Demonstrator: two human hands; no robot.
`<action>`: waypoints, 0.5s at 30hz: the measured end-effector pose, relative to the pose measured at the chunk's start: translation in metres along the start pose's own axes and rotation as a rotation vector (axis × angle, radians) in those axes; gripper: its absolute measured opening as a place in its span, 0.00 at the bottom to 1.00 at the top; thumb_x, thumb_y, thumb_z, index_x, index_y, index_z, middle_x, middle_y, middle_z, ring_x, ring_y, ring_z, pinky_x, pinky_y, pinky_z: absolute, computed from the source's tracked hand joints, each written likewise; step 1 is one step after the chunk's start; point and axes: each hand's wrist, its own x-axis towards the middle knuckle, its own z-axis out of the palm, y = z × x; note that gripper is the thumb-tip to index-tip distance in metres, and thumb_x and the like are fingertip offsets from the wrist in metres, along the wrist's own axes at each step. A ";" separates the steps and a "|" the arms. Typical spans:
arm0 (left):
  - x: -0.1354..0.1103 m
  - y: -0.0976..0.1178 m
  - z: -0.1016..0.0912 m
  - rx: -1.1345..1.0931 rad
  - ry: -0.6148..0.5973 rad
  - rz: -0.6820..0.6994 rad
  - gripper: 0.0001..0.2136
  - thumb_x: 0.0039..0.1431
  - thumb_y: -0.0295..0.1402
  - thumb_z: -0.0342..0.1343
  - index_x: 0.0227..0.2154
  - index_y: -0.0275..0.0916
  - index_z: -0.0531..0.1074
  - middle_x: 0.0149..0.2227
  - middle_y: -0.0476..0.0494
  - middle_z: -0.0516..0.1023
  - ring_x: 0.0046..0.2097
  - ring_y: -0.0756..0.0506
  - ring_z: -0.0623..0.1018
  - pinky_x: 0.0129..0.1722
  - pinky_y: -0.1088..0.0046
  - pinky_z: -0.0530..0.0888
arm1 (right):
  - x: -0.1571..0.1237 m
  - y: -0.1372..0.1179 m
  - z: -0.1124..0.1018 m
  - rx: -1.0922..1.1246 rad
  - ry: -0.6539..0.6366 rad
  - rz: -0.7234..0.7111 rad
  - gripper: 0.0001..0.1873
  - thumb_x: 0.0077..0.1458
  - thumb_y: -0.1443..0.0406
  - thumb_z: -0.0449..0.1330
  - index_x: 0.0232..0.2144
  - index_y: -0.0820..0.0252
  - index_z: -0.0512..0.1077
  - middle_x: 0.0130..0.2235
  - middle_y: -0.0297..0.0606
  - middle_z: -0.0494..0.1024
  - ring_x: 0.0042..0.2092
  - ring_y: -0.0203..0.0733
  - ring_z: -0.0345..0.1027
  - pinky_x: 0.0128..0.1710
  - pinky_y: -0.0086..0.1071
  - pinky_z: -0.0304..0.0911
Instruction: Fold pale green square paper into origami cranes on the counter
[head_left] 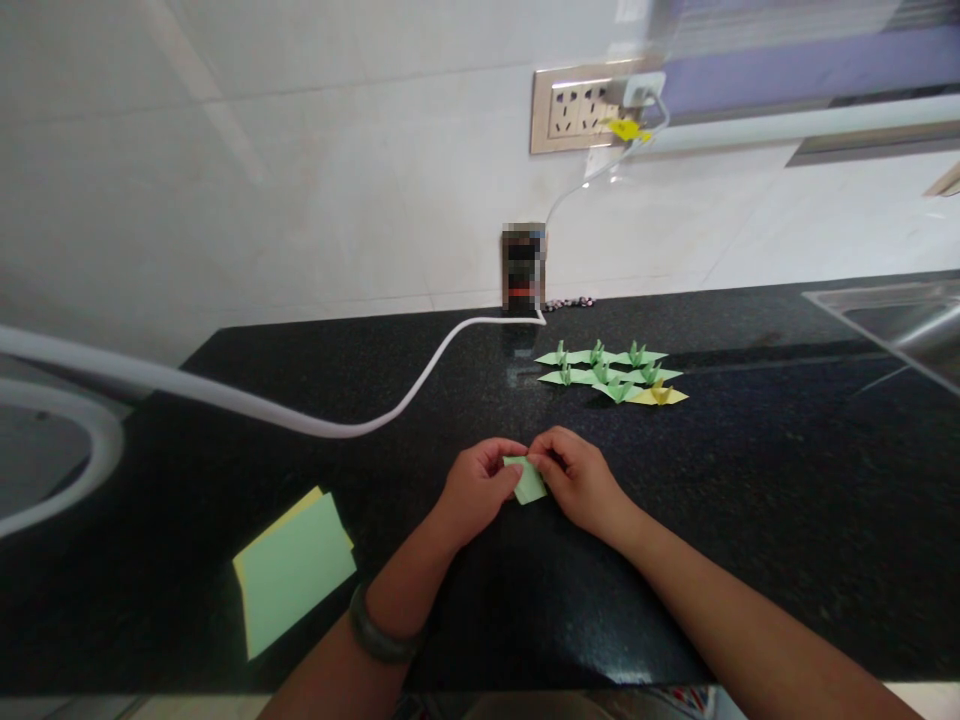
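Left hand (476, 487) and right hand (579, 480) are both pinching the same little green folded paper (529, 484), fingertips closed on its upper edge. It sits right between them, so neither hand is nearer. Its free corner points down toward the person. Can't tell if it's touching the black table (750, 520). The paper cranes (609, 375) sit further back and to the right, and the stack of sheets (292, 570) lies well off to the left.
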 end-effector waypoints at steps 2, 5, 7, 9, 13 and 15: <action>0.000 -0.002 0.000 0.007 -0.012 0.036 0.11 0.46 0.30 0.54 0.34 0.35 0.68 0.26 0.48 0.72 0.26 0.52 0.70 0.26 0.77 0.67 | 0.000 0.003 0.001 0.056 0.043 0.076 0.05 0.50 0.68 0.52 0.25 0.61 0.67 0.25 0.34 0.67 0.28 0.35 0.61 0.28 0.28 0.58; 0.001 -0.003 -0.001 0.029 -0.004 0.087 0.11 0.46 0.30 0.54 0.35 0.35 0.68 0.31 0.45 0.73 0.32 0.49 0.72 0.33 0.74 0.68 | 0.002 0.006 0.003 0.283 0.075 0.214 0.06 0.50 0.64 0.52 0.25 0.61 0.65 0.23 0.33 0.67 0.25 0.34 0.61 0.25 0.27 0.58; 0.000 -0.002 -0.002 0.019 -0.011 0.090 0.10 0.48 0.31 0.53 0.35 0.35 0.68 0.33 0.44 0.74 0.35 0.48 0.73 0.35 0.74 0.68 | 0.004 0.007 0.005 0.463 0.074 0.285 0.07 0.50 0.63 0.53 0.26 0.62 0.65 0.21 0.32 0.66 0.24 0.33 0.60 0.24 0.27 0.58; 0.000 0.000 -0.002 -0.021 -0.042 0.044 0.10 0.49 0.34 0.51 0.35 0.35 0.68 0.33 0.43 0.74 0.33 0.49 0.74 0.32 0.74 0.69 | 0.005 0.007 0.006 0.584 0.081 0.322 0.08 0.50 0.62 0.54 0.26 0.62 0.64 0.21 0.31 0.66 0.23 0.32 0.60 0.23 0.27 0.59; -0.002 0.003 0.001 -0.084 -0.046 -0.042 0.11 0.49 0.36 0.52 0.32 0.33 0.67 0.27 0.45 0.74 0.25 0.51 0.74 0.25 0.76 0.69 | 0.004 0.007 0.006 0.516 0.128 0.298 0.07 0.50 0.63 0.54 0.26 0.61 0.65 0.21 0.32 0.66 0.23 0.33 0.60 0.24 0.28 0.60; -0.003 0.003 0.002 -0.100 -0.024 -0.042 0.10 0.48 0.35 0.53 0.31 0.33 0.67 0.25 0.47 0.74 0.24 0.51 0.74 0.24 0.77 0.69 | 0.003 0.008 0.006 0.315 0.170 0.192 0.05 0.49 0.64 0.54 0.27 0.60 0.67 0.25 0.34 0.67 0.27 0.34 0.61 0.27 0.30 0.61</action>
